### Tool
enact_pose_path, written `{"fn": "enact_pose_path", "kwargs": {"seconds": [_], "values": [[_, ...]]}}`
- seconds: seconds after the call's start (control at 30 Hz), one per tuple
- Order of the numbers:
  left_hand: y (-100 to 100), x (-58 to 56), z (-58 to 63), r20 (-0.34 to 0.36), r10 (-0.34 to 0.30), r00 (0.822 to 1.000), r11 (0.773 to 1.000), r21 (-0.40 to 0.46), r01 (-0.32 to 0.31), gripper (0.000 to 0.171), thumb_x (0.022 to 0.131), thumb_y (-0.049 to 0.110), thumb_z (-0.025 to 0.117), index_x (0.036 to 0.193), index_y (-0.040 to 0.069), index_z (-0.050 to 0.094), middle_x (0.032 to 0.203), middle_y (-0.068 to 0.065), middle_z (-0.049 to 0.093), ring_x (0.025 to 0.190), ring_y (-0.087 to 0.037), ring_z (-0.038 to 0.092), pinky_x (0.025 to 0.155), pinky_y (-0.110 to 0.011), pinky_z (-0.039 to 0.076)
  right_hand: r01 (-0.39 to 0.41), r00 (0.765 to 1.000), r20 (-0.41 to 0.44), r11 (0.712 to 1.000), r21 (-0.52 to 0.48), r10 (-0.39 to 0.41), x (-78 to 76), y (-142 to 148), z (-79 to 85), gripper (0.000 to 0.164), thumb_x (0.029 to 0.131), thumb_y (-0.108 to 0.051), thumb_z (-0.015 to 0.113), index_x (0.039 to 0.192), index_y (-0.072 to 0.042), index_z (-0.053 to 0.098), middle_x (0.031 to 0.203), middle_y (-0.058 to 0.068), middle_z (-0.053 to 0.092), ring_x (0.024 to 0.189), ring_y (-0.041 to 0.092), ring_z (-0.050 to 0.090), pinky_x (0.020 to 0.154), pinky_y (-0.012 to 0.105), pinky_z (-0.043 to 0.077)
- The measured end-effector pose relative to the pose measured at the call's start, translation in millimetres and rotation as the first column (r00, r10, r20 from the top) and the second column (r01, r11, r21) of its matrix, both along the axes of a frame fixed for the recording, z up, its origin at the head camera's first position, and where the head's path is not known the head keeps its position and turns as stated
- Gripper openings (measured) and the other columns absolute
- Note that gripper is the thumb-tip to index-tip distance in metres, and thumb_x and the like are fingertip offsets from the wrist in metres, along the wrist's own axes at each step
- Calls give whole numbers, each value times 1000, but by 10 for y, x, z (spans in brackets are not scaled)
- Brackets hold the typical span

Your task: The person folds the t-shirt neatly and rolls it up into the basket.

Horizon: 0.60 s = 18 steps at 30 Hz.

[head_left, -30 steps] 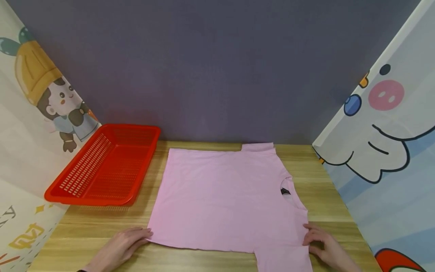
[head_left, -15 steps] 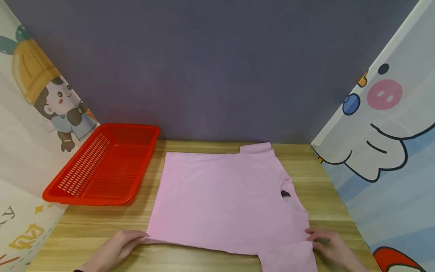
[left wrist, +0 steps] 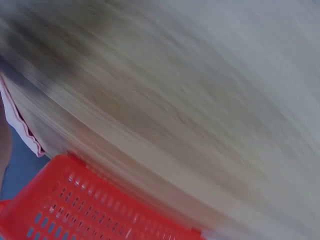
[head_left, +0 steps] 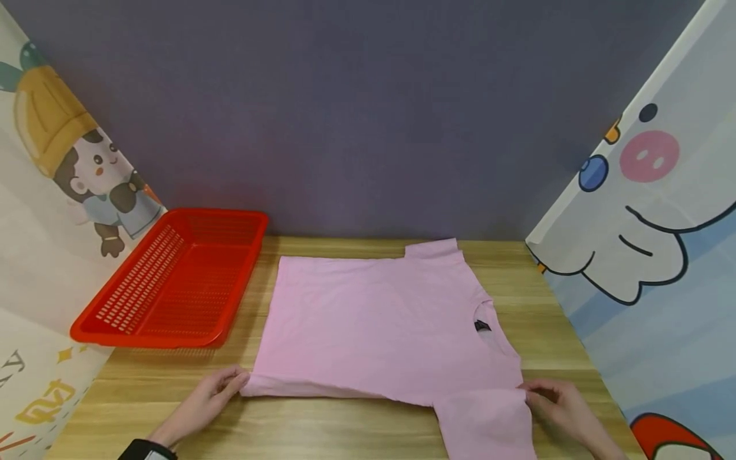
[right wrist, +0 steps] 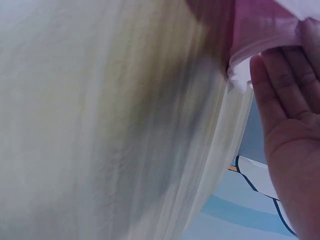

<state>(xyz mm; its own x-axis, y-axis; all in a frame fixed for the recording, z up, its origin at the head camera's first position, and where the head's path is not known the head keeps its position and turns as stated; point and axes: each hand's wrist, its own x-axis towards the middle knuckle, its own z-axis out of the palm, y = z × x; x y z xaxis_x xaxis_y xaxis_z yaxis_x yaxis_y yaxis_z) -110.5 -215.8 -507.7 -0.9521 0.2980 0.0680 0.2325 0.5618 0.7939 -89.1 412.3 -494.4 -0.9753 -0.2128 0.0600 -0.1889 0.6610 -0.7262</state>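
Observation:
A pink T-shirt [head_left: 368, 319] lies spread sideways on the wooden table, its hem to the left and its collar with a dark label to the right. My left hand [head_left: 207, 399] pinches the near corner of the hem, and the near edge there is raised and bent inward. At the shoulder beside the near sleeve, my right hand [head_left: 560, 406] pinches the cloth. In the right wrist view the palm side of the right hand [right wrist: 295, 110] shows, its fingertips at the lifted pink cloth [right wrist: 265, 30]. The left wrist view catches only a strip of the shirt [left wrist: 20, 120].
A red perforated basket [head_left: 230, 319] stands on the table [head_left: 322, 431] at the left, close to the shirt's hem. A dark grey panel [head_left: 356, 121] rises behind the table. Printed cartoon sheets flank the left [head_left: 40, 268] and right [head_left: 701, 275] sides.
Both hands have gripped the near side of the shirt and lifted it. The near edge has moved up and away from the person, turning over along the hem corner.

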Motion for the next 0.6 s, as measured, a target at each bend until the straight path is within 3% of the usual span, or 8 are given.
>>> {"fn": "enact_pose_path", "kwargs": {"seconds": [0.17,0.27,0.43,0.6], "values": [[42,-95,28,50,66,997,995,65,-70,15,92,19,47,81,14,55,61,9,39,52,3,35,45,-18,33,-2,998,-66,995,-97,-4,-57,-25,3,10,80,1,60,89,3,64,83,-13,66,72,-5,60,56,18,50],[59,-140,46,124,78,989,989,113,-92,19,93,24,45,88,9,57,69,2,49,59,3,44,52,-18,42,20,997,-71,996,-85,-26,-99,-45,2,10,81,0,59,90,1,63,80,-6,67,70,-3,60,55,18,49],[97,-219,30,271,72,960,973,194,-128,34,94,32,40,101,0,52,93,-14,55,78,-4,57,65,-27,54,119,990,-78,993,-4,-118,-179,-102,-15,8,82,-3,60,89,-4,63,77,2,67,65,-4,58,53,19,48],[146,-330,-11,267,142,953,973,142,-184,37,94,34,40,102,0,52,88,-15,58,69,-7,58,57,-28,53,207,976,-79,978,27,-204,-288,-168,-42,7,85,-7,57,89,-3,62,74,3,65,57,-2,54,49,20,46]]}}
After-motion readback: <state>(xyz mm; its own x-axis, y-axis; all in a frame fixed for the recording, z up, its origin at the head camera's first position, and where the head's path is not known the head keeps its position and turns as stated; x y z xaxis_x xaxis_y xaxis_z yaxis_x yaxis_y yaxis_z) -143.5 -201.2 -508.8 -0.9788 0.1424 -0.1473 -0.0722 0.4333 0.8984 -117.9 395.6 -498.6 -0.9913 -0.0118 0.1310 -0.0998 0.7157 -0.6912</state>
